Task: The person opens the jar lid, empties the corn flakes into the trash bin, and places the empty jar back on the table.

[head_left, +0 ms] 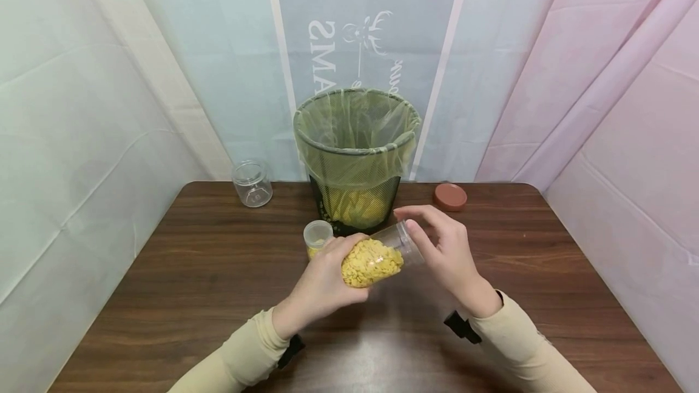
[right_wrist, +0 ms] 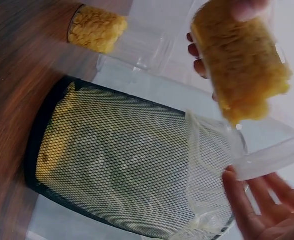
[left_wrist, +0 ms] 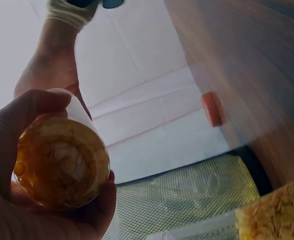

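My left hand (head_left: pixel 327 272) wraps round a clear plastic jar (head_left: pixel 384 235) part full of yellow flakes (head_left: pixel 371 262). The jar lies tilted, its mouth end towards the right. In the left wrist view the round jar base (left_wrist: pixel 62 162) faces the camera. My right hand (head_left: pixel 445 250) is at the mouth end, its thumb on the rim and its fingers about the far side. Those fingers (right_wrist: pixel 259 205) show against the whitish rim (right_wrist: pixel 274 157) in the right wrist view. Just behind the left hand stands a second clear jar (head_left: pixel 318 233) holding yellow flakes.
Behind the hands stands a black mesh bin (head_left: pixel 355 165) with a translucent liner, yellow stuff at its bottom. A clear jar (head_left: pixel 252 184) is at the table's back left, a reddish-brown lid (head_left: pixel 450 196) at its back right. Fabric curtains (head_left: pixel 229 47) hang round the wooden table (head_left: pixel 207 296).
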Motion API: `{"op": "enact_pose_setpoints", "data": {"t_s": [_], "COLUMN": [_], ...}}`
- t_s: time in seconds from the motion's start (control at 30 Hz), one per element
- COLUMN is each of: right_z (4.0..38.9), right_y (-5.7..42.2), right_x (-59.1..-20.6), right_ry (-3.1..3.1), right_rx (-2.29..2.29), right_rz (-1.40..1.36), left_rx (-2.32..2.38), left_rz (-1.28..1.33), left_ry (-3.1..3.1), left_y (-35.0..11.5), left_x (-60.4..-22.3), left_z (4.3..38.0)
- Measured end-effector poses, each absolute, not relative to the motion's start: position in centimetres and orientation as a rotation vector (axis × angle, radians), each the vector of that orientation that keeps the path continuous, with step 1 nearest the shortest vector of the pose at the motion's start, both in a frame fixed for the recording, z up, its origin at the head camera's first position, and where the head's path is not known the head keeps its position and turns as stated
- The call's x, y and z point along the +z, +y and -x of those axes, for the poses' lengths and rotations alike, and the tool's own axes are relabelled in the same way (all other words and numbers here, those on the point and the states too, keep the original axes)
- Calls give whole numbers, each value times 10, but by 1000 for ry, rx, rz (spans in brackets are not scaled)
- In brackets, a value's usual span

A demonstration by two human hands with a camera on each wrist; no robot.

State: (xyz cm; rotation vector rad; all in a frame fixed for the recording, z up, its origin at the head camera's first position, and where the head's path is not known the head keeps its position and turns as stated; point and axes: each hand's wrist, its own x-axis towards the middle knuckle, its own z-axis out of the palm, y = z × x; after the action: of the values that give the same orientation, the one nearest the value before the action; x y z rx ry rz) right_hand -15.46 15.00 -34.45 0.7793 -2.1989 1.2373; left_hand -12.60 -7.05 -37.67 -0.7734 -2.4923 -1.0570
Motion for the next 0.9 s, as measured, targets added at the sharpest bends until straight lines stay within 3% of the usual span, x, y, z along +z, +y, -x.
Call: {"op": "enact_pose_setpoints", "data": {"t_s": [0.37,0.9], "right_z": [151,151], "right_y": [148,151], "right_x": [-344,-344], "right_ry": [-2497,-2292], "right_rx": [1227,1451], "right_rz": [-527,-882], "left_rx": [-744,-1116], "left_rz": [733,751], "left_ry": [-2364,-2477], "left_y": [-70,-77], "left_x": [-382,-377], "left_z": [130,131]}}
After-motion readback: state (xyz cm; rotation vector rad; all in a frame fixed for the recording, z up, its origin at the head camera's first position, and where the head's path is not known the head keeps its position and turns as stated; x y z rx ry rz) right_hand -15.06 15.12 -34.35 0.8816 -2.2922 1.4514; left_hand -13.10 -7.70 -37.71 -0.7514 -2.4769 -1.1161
